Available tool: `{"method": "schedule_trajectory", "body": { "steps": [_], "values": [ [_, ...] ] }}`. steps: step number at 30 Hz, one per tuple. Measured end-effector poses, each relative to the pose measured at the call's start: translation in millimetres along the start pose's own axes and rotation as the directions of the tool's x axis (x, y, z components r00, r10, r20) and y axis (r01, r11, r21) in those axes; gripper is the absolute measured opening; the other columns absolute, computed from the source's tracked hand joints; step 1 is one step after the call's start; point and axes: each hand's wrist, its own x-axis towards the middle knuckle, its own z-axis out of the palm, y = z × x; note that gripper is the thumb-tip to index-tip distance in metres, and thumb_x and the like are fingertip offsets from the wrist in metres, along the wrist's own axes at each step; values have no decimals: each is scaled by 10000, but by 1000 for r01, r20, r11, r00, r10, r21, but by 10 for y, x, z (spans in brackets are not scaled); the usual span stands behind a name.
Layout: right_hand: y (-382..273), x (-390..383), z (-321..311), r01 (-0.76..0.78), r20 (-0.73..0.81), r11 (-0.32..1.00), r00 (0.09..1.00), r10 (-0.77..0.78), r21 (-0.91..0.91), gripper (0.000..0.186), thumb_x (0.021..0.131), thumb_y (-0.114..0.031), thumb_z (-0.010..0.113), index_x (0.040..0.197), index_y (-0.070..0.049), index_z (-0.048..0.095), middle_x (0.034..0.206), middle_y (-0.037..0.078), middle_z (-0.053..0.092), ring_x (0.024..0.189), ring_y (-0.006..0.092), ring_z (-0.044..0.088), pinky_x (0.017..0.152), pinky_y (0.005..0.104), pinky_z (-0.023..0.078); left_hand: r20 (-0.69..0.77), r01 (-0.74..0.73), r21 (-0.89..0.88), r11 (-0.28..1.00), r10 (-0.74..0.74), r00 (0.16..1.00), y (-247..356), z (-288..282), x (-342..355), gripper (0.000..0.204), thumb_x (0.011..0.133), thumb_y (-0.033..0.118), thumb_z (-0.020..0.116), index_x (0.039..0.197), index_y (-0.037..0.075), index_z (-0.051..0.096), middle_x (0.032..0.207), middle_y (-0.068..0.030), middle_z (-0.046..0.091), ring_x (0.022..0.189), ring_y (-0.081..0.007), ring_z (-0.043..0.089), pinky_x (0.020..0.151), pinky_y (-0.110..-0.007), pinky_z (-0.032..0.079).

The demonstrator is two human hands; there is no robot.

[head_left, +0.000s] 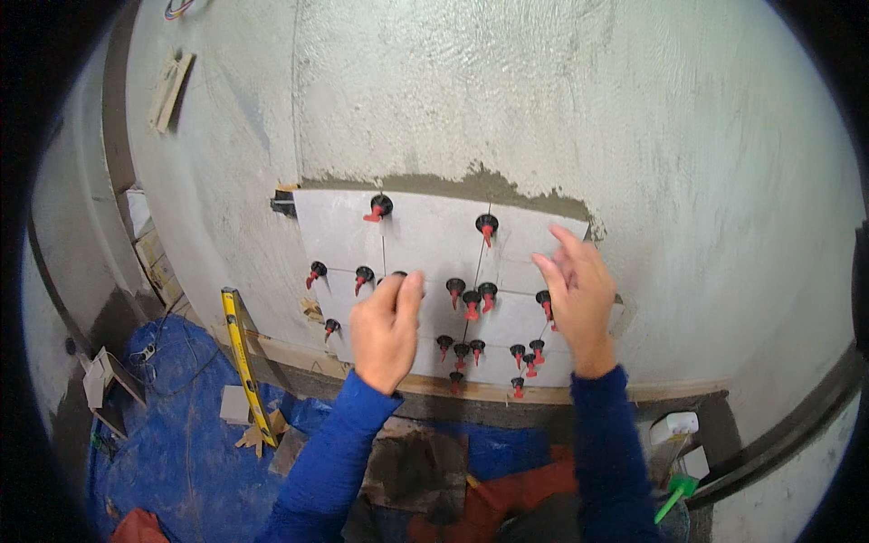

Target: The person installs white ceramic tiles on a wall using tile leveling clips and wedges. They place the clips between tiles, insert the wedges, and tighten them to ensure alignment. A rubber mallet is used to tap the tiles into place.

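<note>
Pale wall tiles [434, 238] are set in a patch of grey mortar, studded with several black levelling caps [485, 222] that have red T-handles [374, 214]. My left hand [385, 326] is closed at the lower left-middle of the tiles, in front of a levelling cap; its fingertips are hidden, and I cannot make out what they hold. My right hand [579, 299] is raised at the right part of the tiles, fingers apart and curved, nothing between them, beside another red-handled cap [545, 300].
A yellow spirit level [244, 357] leans at lower left above a blue tarp [163, 434]. Loose tile pieces [237, 405] and cables [181, 353] lie there. A white container [674, 425] and green-handled tool [679, 489] stand lower right. A board [170, 90] is on the wall upper left.
</note>
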Motion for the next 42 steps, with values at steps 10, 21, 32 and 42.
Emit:
{"method": "schedule_trajectory", "body": {
  "steps": [10,21,32,42],
  "values": [
    [-263,-1407,592,-552,46,799,828,558,240,193,977,-132,769,1101,13,743,879,41,702,660,56,564,588,236,465,195,393,-74,916,-373,907,-854,60,-1059,441,1093,354,614,829,5,665,627,38,509,594,-43,449,530,-267,350],
    [-241,-1170,520,-612,180,773,790,586,167,225,977,-147,768,1124,20,734,876,87,734,659,72,597,573,258,475,223,286,26,958,-285,932,-976,363,-1148,400,1072,291,664,813,-12,627,614,-52,500,615,-93,424,558,-315,410],
    [-203,-1263,616,-572,158,792,820,550,213,241,947,-216,755,1076,-14,732,795,170,726,638,323,681,633,432,538,265,348,20,937,-340,902,-1038,323,-1238,394,1078,315,657,864,-15,662,645,2,516,656,-70,433,576,-296,398],
    [-235,-1187,715,-476,85,871,879,468,121,306,942,-297,775,1014,-3,731,761,165,722,682,359,718,651,455,551,244,277,-28,960,-263,933,-1035,327,-1241,394,1092,327,630,835,31,657,646,47,514,603,-44,430,541,-258,336]
  ]
}}
